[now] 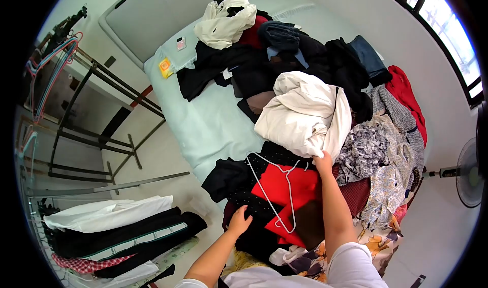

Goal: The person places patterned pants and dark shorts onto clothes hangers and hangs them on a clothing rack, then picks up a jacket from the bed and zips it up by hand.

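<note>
My right hand (323, 163) is closed on the near edge of a bunched white garment (300, 110), which bulges up over the pile on the bed. My left hand (239, 220) is at the near left side of the pile, beside a black dotted garment (258, 206), with thumb and fingers apart and nothing visible in it. Between my arms lies a white wire hanger (291, 196) on top of a red garment (290, 183) and the black dotted one. A crumpled black garment (223, 179) sits just beyond my left hand.
Dark clothes and jeans (369, 59) heap across the bed (188, 120), with patterned garments (384, 161) at right. A phone (181, 43) and yellow packet (165, 68) lie at far left. A rack with hanging clothes (117, 237) stands left; a fan (467, 173) stands right.
</note>
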### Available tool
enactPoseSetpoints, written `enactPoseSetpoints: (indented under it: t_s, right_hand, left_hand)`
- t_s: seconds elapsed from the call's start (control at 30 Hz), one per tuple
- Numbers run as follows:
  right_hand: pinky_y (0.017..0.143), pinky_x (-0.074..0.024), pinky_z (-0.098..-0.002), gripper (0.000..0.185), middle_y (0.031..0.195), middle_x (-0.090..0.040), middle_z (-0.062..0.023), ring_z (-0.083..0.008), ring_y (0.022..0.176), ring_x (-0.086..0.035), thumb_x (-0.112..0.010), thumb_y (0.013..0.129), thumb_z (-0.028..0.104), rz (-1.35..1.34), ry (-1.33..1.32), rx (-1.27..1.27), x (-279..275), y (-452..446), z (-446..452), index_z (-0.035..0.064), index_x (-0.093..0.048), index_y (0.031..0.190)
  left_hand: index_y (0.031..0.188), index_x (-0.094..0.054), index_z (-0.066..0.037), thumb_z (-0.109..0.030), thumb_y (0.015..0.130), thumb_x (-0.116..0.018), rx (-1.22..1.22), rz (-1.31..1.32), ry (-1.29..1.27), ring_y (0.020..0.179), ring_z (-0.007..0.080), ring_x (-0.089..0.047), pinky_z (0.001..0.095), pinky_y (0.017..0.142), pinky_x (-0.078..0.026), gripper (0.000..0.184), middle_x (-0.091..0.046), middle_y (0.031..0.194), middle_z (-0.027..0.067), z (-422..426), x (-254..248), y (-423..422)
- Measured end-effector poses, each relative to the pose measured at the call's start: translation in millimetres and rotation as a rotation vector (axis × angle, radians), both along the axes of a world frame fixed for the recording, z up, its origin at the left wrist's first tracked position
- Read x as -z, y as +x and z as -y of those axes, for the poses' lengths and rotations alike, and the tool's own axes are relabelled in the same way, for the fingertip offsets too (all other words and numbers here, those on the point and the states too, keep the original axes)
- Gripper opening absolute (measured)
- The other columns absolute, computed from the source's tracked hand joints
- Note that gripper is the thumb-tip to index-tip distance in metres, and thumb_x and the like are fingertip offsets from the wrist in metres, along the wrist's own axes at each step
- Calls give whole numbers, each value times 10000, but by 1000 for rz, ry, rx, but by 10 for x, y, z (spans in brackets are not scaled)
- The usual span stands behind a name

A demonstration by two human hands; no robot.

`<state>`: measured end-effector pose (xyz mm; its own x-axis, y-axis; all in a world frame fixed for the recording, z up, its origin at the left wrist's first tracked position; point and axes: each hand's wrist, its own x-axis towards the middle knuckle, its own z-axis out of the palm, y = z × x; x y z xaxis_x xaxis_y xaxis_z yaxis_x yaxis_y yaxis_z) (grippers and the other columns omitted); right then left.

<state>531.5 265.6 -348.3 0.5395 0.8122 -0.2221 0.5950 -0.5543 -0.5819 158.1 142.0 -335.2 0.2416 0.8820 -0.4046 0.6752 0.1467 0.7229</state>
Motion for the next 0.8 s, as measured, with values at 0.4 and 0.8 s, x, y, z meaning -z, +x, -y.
enactPoseSetpoints:
  t_s: [0.4,0.8]
  right_hand:
    - [1007,-306,-490,587,1230,-446,-175,-349,1144,-421,-439,620,72,-1599,1041,368,-1924,325,615,3,-406,1202]
    - [1001,-316,-473,645,1205,-476,-173,-350,1127,-438,-472,585,136,-1311,1351,471,-3302,268,2368,-1,-419,1213]
  left_hand:
    - [1138,-460,-29,-105,747,-616,-176,190,9,909,215,-576,306,758,-459,428,-593,998,113,115,-270,-41]
    - [1140,-448,-22,-58,773,-594,-130,449,37,902,185,-571,286,749,-468,397,-578,1014,122,197,-816,-162]
